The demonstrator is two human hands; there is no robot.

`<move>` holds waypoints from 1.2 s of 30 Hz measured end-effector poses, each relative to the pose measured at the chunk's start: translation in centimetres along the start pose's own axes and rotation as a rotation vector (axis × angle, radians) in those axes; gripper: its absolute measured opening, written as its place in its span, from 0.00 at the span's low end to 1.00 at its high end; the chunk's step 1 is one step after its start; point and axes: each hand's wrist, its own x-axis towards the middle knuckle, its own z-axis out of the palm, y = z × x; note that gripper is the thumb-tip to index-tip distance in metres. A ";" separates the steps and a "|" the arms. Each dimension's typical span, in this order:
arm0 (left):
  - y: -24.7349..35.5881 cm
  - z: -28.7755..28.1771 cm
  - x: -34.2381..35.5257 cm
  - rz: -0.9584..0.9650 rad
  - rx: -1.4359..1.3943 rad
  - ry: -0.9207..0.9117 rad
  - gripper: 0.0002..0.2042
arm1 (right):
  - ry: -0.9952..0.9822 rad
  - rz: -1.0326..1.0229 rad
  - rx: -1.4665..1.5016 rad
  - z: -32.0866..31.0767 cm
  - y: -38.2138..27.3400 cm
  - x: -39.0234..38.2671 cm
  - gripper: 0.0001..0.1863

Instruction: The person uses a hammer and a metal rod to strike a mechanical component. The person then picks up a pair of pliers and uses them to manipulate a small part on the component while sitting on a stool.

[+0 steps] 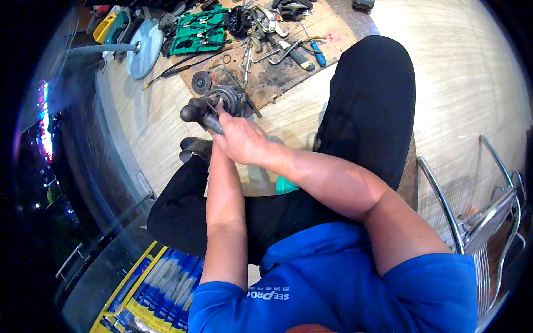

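My right hand (242,135) is closed around a dark grey metal tool (195,111) with a rounded knob and a cylindrical body. My left hand (219,141) is beneath it at the same tool, mostly hidden by the right one, its fingers not clear. Just beyond, a ringed round metal part (233,99) touches or adjoins the tool; I cannot tell if they are joined. A small grooved wheel (201,82) lies on the stained board (327,22) behind them, beside metal bars and a wrench (246,66).
Pliers in green cases (189,41), scattered hand tools (300,55) and a round-based stand (144,50) are ahead. My black-trousered legs (372,89) frame the work. A chrome-framed chair (452,211) stands right; a yellow rack of blue packs (152,288) is lower left, near dark glass.
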 end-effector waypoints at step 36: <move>15.0 -3.2 -2.2 -0.184 -0.702 0.361 0.06 | 0.363 0.162 0.222 -6.5 -1.0 1.9 0.19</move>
